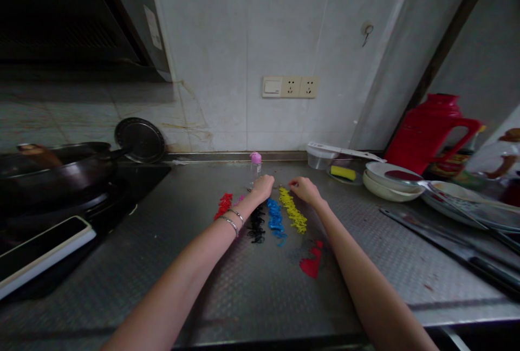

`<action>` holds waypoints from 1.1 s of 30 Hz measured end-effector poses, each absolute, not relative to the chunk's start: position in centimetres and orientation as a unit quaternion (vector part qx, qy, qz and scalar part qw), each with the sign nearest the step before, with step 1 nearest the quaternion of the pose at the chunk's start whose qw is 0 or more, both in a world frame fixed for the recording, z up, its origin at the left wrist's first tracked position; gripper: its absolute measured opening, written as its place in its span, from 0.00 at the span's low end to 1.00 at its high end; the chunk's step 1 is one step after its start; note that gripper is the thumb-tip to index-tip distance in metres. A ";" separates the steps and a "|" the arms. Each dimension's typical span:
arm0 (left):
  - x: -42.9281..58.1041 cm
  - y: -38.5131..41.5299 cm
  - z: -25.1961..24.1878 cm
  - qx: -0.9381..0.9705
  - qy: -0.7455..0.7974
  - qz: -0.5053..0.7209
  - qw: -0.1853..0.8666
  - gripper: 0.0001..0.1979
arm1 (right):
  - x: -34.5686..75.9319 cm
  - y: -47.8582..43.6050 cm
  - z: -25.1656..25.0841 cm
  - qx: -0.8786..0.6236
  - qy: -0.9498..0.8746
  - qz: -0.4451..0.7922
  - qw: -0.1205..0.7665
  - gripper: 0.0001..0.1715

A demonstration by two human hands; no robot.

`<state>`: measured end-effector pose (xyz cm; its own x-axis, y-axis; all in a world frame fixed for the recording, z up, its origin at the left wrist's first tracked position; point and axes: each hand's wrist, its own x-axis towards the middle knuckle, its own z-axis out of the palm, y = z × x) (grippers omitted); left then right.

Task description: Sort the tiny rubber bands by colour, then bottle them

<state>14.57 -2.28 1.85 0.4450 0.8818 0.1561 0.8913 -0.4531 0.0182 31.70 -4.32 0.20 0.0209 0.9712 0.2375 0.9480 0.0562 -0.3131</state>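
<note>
On a steel counter [252, 286] lie rows of small coloured bits: a red row [223, 206], a black row [257, 225], a blue row [276, 221] and a yellow row [293, 210]. A further red patch [312, 264] lies nearer to me. My left hand [263, 187] rests curled at the far end of the black and blue rows, wrist wearing bracelets. My right hand [304, 188] is pinched at the far end of the yellow row. What the fingers hold is too small to name. A small bottle with a pink cap [255, 167] stands just behind my left hand.
A dark wok [60, 169] sits on the stove at left, with a lid [140, 140] leaning on the wall and a phone [38, 251] nearby. At right are bowls [390, 180], a plastic container [325, 155], a red jug [428, 129] and a knife [450, 245].
</note>
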 end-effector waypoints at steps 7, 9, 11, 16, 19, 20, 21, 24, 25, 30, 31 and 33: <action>14.0 -2.2 1.8 -0.855 -0.513 -0.077 0.020 0.15 | 31.5 -4.6 0.4 -0.678 -0.709 0.022 0.194 0.16; 13.8 -2.1 1.6 -0.857 -0.508 -0.084 0.015 0.15 | 31.5 -4.6 0.4 -0.676 -0.711 0.022 0.194 0.16; 13.6 -1.8 1.5 -0.858 -0.503 -0.102 0.009 0.14 | 31.6 -4.6 0.3 -0.674 -0.713 0.021 0.193 0.16; 12.5 -1.2 1.8 -0.882 -0.434 -0.169 -0.076 0.11 | 31.5 -4.3 0.2 -0.673 -0.712 0.020 0.198 0.16; 10.8 -1.6 2.4 -0.888 -0.393 -0.189 -0.144 0.11 | 31.2 -4.2 0.2 -0.665 -0.718 0.018 0.205 0.16; 10.1 -1.8 2.6 -0.888 -0.388 -0.189 -0.161 0.11 | 31.0 -4.1 0.3 -0.659 -0.723 0.019 0.206 0.16; 9.4 -2.2 2.7 -0.887 -0.386 -0.184 -0.176 0.11 | 30.7 -4.1 0.4 -0.653 -0.729 0.021 0.206 0.16; 7.7 -3.3 3.1 -0.884 -0.391 -0.151 -0.209 0.11 | 29.7 -4.1 0.8 -0.626 -0.752 0.030 0.206 0.15; 7.3 -3.6 3.1 -0.883 -0.392 -0.141 -0.216 0.11 | 29.3 -4.2 0.9 -0.614 -0.761 0.035 0.206 0.15; 6.6 -4.0 2.6 -0.885 -0.384 -0.116 -0.238 0.10 | 26.9 -4.5 1.1 -0.550 -0.809 0.059 0.201 0.14; 6.6 -4.0 2.4 -0.886 -0.382 -0.111 -0.240 0.10 | 26.5 -4.6 1.1 -0.543 -0.814 0.063 0.197 0.14; 6.6 -3.8 2.2 -0.887 -0.379 -0.103 -0.244 0.10 | 25.9 -4.7 1.0 -0.536 -0.821 0.066 0.184 0.14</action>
<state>6.63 -3.84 2.23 0.6917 0.7222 -0.0017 0.6211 -0.5938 0.5116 25.89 -4.70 1.03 -0.3570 0.9049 0.2315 0.8560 0.4162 -0.3066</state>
